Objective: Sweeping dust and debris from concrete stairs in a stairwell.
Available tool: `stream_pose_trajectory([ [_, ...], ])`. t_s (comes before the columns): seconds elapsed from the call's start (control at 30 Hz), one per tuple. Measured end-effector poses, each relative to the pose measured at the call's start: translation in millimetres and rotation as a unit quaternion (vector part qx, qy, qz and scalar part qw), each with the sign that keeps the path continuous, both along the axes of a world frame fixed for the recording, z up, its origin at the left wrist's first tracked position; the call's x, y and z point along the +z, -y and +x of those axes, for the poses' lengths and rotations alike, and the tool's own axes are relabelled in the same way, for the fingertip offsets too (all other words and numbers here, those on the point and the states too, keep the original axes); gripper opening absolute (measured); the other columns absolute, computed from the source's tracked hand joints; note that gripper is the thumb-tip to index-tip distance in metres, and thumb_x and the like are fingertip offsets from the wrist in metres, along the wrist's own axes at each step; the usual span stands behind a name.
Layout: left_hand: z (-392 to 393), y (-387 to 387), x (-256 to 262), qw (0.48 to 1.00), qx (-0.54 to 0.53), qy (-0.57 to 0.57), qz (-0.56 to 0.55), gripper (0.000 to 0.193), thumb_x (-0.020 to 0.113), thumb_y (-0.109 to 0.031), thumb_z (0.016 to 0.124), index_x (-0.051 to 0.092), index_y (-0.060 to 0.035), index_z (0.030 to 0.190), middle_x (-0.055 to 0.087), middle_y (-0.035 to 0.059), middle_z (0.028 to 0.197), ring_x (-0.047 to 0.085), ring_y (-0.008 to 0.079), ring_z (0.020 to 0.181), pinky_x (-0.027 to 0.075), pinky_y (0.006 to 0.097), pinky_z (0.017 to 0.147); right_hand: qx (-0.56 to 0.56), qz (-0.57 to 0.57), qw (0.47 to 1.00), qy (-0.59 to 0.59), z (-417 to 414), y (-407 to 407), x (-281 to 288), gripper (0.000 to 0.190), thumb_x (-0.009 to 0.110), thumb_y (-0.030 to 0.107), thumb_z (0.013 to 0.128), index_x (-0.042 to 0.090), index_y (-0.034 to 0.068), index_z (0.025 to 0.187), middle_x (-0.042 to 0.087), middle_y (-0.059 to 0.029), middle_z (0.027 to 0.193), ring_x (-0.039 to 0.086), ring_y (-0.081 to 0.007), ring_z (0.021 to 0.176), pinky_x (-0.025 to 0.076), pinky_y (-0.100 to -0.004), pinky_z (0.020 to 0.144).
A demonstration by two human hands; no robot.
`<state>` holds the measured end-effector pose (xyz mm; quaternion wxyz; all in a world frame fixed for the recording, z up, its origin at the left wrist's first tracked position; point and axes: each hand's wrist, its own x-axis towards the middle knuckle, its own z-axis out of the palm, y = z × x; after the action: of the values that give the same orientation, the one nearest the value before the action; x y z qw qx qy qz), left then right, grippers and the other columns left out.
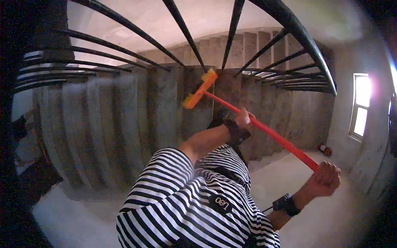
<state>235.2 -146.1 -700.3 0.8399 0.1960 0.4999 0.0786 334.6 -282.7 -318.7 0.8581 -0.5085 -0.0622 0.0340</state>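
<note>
A broom with a red handle (280, 141) slants across the view in front of my body. Its orange head (200, 90) carries yellow bristles and is over the concrete stairs (164, 105), near the foot of the railing. Whether the bristles touch a step is hard to tell. My left hand (244, 118) grips the handle partway along, nearer the head. At the handle's upper end, my right hand (325, 179) is closed around it. Dark bands sit on both wrists.
A dark metal railing (183, 28) with several bars borders the stairs, and another flight (228, 46) shows behind it. A red cylindrical object (324, 149) lies by the right wall, below a bright window (360, 107). Dim, unclear shapes fill the far left.
</note>
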Motion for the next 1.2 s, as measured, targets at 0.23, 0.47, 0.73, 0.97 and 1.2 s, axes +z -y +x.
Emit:
stream_pose_trajectory([
  [0.23,-21.9,-45.6,-26.1,0.785,-0.373,-0.009,0.494,0.028,0.038,-0.015,0.084,0.054,-0.0019,0.065,0.057,0.0163,0.066,0.056,0.0289,0.062,0.047,0.0436,0.06,0.032,0.019,0.996,-0.077,-37.6,-13.2,-42.3,0.032,0.039,0.008,0.08,0.023,0.013,0.052,0.021,0.0018,0.046,0.02,-0.0079,0.041,0.019,-0.0234,0.04],
  [0.47,1.4,35.3,-12.2,0.979,-0.2,0.032,0.018,0.021,0.04,-0.016,0.081,0.05,-0.0022,0.069,0.054,0.0137,0.066,0.054,0.0268,0.063,0.046,0.0419,0.064,-0.094,-0.044,0.991,-0.085,-17.9,19.5,7.2,0.033,0.041,0.009,0.079,0.023,0.015,0.052,0.018,0.0026,0.044,0.014,-0.0073,0.039,0.018,-0.0229,0.039],
  [0.73,33.2,38.7,26.1,0.97,0.021,0.059,-0.237,0.019,0.04,-0.02,0.079,0.044,-0.0023,0.073,0.05,0.0102,0.065,0.051,0.0236,0.064,0.045,0.038,0.067,0.065,0.025,0.997,-0.02,-13.9,8.4,21.9,0.03,0.048,0.011,0.073,0.027,0.014,0.052,0.02,0.0025,0.046,0.02,-0.0097,0.04,0.027,-0.0242,0.045],
  [0.97,53.2,-35.6,25.0,0.953,0.12,0.181,-0.211,0.011,0.04,-0.012,0.076,0.04,-0.0029,0.069,0.044,0.0103,0.067,0.046,0.0217,0.064,0.041,0.0348,0.064,0.123,-0.207,0.943,0.229,3.4,-69.3,-68.3,0.023,0.047,0.006,0.071,0.035,0.006,0.051,0.034,-0.0001,0.05,0.031,-0.0088,0.043,0.024,-0.0226,0.04],
  [1.2,62.5,-148.6,-4.3,0.931,-0.085,0.152,0.322,0.007,0.05,-0.002,0.068,0.046,-0.0066,0.073,0.046,0.0046,0.072,0.047,0.0185,0.061,0.041,0.028,0.055,0.272,-0.248,0.922,0.118,5.5,-204.1,-85.2,0.02,0.054,0.008,0.075,0.048,0.001,0.057,0.04,0.0025,0.049,0.037,-0.0053,0.046,0.029,-0.0225,0.042],
])
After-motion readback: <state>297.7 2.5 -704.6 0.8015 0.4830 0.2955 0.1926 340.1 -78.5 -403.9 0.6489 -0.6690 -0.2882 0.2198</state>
